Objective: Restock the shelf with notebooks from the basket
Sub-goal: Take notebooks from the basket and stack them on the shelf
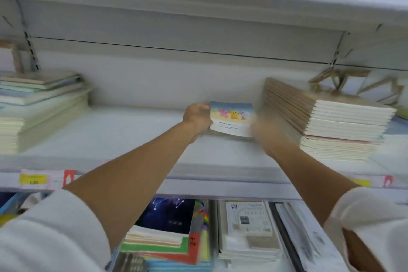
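1. Shop shelf (pixel 132 132), mid-bay: stack (pixel 42 112) far left, gap beside it.
2. Left grip (pixel 196 118) clasps left edge of notebooks (pixel 231 119), lying at shelf centre; batch approx placed.
3. Right grip (pixel 262 132) at their right edge, blurred; can't tell if holding.
4. Basket out of view, so qty left unknown.

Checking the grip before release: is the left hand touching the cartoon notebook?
Touching. The head view shows the left hand gripping the cartoon notebook at its left edge.
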`<state>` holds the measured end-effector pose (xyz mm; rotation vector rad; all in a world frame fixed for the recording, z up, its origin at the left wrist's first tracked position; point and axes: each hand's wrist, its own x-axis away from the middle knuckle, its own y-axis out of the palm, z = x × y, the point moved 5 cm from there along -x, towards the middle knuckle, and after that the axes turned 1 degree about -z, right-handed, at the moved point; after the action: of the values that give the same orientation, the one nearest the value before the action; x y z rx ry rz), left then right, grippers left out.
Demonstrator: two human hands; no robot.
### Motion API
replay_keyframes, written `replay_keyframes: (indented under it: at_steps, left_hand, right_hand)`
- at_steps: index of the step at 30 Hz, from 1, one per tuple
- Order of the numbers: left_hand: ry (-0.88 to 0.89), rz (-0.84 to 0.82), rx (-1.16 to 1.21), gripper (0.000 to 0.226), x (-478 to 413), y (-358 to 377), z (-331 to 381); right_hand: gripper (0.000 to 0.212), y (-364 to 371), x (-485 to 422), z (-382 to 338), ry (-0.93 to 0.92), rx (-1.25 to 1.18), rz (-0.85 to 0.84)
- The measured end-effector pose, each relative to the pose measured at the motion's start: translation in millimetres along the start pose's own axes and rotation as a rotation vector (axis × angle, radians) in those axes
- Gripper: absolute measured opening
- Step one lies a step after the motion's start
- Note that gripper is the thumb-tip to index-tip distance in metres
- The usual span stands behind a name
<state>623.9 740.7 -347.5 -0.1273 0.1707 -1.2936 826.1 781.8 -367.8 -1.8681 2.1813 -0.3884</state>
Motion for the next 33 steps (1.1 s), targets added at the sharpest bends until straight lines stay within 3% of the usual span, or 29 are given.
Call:
replay_keyframes:
  at_steps: [3, 6, 8, 12, 14, 19, 26, 33]
  left_hand:
    - [-0.024, -0.01, -0.066, 0.041, -16, 6, -12]
    - [0.067, 0.049, -0.218, 0.033, -23, 3, -11]
    - [0.129, 0.092, -0.323, 0.025, -20, -5, -8]
    - [0.064, -0.151, -0.227, 0.042, -12, -10, -23]
    - [0.065, -0.164, -0.24, 0.049, -10, -12, -30]
    - [0.142, -0.046, -0.255, 0.043, -14, -12, -31]
    - [0.168, 0.024, -0.228, 0.037, -18, -16, -35]
    - [0.14, -0.019, -0.204, 0.045, -19, -15, -39]
  right_hand:
    - [0.05, 3, -24, 16, -0.001, 0.2, 0.019]
    - [0.026, 0, -23, 16, -0.053, 0.276, -0.062]
    - [0.025, -5, -18, 13, -0.067, 0.224, -0.168]
    - [0.032, -13, 1, 8, -0.128, 0.187, -0.376]
    - [0.031, -8, 7, 7, -0.131, 0.144, -0.424]
    - [0.03, 1, 8, 2, -0.174, 0.057, -0.354]
    - [0.066, -3, 0, 12, -0.2, 0.139, -0.366]
    - [0.06, -5, -10, 13, -0.098, -0.052, -0.339]
